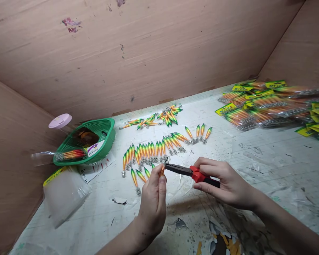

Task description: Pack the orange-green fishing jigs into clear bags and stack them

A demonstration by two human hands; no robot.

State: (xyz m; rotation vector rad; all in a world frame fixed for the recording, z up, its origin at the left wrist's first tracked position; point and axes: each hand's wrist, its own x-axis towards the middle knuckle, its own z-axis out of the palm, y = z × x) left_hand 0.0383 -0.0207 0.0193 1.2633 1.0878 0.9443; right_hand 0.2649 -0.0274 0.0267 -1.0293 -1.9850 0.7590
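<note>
Between the thumb and fingers of my left hand (154,198) is a fishing lure (162,170), its orange body mostly hidden and its hook end pointing up. My right hand (223,180) is closed around the red and black handles of long-nose pliers (182,169). The pliers' tips touch or nearly touch the metal hooks of that lure; I cannot tell whether they grip. Just beyond my hands, green, yellow and orange lures (146,152) lie in a row, hooks toward me. A few more lures (134,179) lie beside my left hand.
A green basket (110,136) at left holds a packet of red-orange lures and other items. Clear plastic bags (66,194) lie in front of it. Loose lures (170,115) are heaped at the back. Packaged lures (266,102) are piled at right. Wooden walls (149,53) enclose the worn table.
</note>
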